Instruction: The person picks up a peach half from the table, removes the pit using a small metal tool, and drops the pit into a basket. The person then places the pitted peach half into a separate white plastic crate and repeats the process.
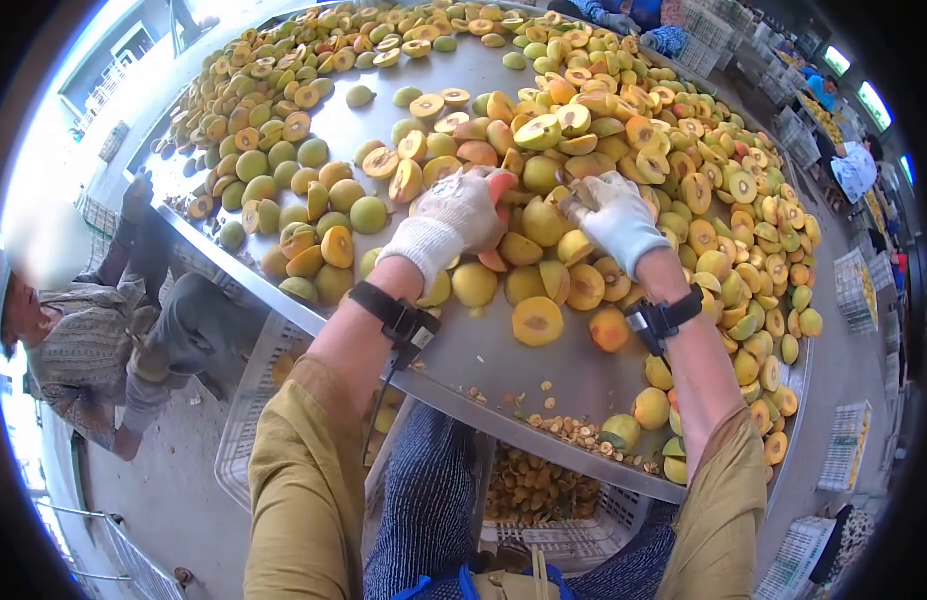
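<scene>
My left hand [462, 208], in a white knit glove with red-orange at a fingertip, is closed over the peaches on the metal table [454, 385]. Its fingers curl inward, hiding what they grip. To its right, my right hand [616, 215], also in a white glove, has its fingers bent together at the pile; what is in them is hard to make out. Between the hands lie a whole-looking yellow peach [546, 222] and cut pieces. A peach half [538, 321] rests cut face up, close to a reddish peach [610, 329].
Peach halves [744, 190] heap along the right and far sides. Small pit pieces [574, 432] lie by the near edge. Below stands a crate of pits [539, 490], with another white crate [249, 420] at left. A person [94, 340] sits left; others work beyond the table.
</scene>
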Tool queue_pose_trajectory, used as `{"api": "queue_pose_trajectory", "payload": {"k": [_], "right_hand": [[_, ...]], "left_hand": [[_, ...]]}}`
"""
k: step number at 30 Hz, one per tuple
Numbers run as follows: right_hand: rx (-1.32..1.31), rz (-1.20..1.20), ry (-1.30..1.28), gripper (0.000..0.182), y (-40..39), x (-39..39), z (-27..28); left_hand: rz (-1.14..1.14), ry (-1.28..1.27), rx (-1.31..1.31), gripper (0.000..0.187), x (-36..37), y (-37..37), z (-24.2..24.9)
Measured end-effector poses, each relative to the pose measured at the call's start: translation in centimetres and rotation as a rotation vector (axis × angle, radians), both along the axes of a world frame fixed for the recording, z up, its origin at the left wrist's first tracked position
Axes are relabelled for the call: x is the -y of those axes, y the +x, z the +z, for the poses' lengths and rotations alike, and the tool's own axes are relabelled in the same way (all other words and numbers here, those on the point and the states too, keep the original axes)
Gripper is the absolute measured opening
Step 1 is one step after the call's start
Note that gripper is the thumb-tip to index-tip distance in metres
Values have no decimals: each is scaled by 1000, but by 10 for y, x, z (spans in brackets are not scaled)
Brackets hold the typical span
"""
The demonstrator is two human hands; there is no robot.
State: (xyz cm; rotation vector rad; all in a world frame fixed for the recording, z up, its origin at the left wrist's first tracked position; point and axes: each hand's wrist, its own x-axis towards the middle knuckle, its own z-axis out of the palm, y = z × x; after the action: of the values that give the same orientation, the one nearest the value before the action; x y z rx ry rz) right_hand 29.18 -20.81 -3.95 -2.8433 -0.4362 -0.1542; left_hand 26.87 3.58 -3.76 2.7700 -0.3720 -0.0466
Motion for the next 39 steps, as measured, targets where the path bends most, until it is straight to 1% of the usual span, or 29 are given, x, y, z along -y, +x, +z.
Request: {"api": "queue_pose_trajectory", "payload": {"k": [1, 2, 3, 4, 5, 7, 8, 11, 12, 15, 16, 17, 19, 20, 23, 24, 25, 27, 28, 30, 33, 34, 36, 38, 39], "right_hand": [[22, 41, -61, 47, -10, 2, 2], [-61, 69, -55, 44, -22, 4, 5], [-64, 71, -37, 39, -37, 0, 7], [-87, 101, -14, 38, -52, 2, 3], [-102, 132, 5, 36, -65, 4, 2], [-131, 137, -25, 35, -103, 1, 11], [-137, 119, -67, 35, -117, 1, 16], [-168, 130, 40, 37, -133, 20, 15], [-200, 69, 94, 39, -148, 13, 42], [-90, -37, 322, 39, -180, 21, 68], [-61, -33, 432, 40, -190, 27, 67], [-201, -80, 616, 42, -205, 31, 71], [-475, -175, 985, 46, -247, 29, 103], [-488, -245, 1038, 49, -270, 17, 125], [-669, -294, 1189, 55, -318, 11, 164], [-681, -326, 1140, 57, -328, 17, 162], [-682, -340, 1122, 55, -341, 22, 167], [-678, -368, 1082, 51, -369, 31, 181], [-674, -382, 1116, 41, -387, 37, 196], [-653, -431, 1094, 37, -414, 62, 209], [-622, -548, 1048, 33, -461, 84, 234], [-594, -584, 1058, 33, -475, 88, 235], [-537, -631, 1066, 35, -496, 96, 226], [-486, -661, 1256, 36, -506, 95, 200], [-463, -666, 1345, 37, -508, 93, 183]], "left_hand": [[-49, -49, -14, 44, -3, -9, -3], [-92, -96, -26, 45, -9, -20, -6], [-139, -140, -43, 45, -13, -33, -6], [-141, -120, -113, 45, -12, -49, 5], [-173, -130, -118, 45, -15, -62, 6], [-237, -159, -116, 45, -21, -82, -3], [-243, -207, -104, 43, -22, -90, -8], [-198, -333, -85, 42, -21, -105, -5], [-150, -366, -120, 38, -20, -110, 4], [-188, -523, 114, 35, -20, -130, 21], [-249, -476, 292, 40, -20, -138, 31], [-266, -530, 296, 43, -19, -150, 39], [-307, -643, 297, 50, -12, -186, 68], [-354, -694, 288, 59, -5, -205, 80], [-425, -675, 339, 67, 22, -260, 113], [-464, -700, 292, 74, 31, -276, 117], [-478, -685, 305, 80, 42, -291, 121], [-554, -790, 303, 79, 63, -312, 118], [-583, -977, 194, 78, 75, -323, 114], [-636, -1332, -43, 76, 98, -345, 107], [-700, -1921, -545, 75, 131, -373, 106], [-674, -1931, -654, 76, 136, -382, 110], [-716, -2040, -711, 68, 151, -397, 99], [-695, -2110, -732, 63, 160, -407, 83], [-613, -2098, -712, 64, 161, -415, 78]]}}
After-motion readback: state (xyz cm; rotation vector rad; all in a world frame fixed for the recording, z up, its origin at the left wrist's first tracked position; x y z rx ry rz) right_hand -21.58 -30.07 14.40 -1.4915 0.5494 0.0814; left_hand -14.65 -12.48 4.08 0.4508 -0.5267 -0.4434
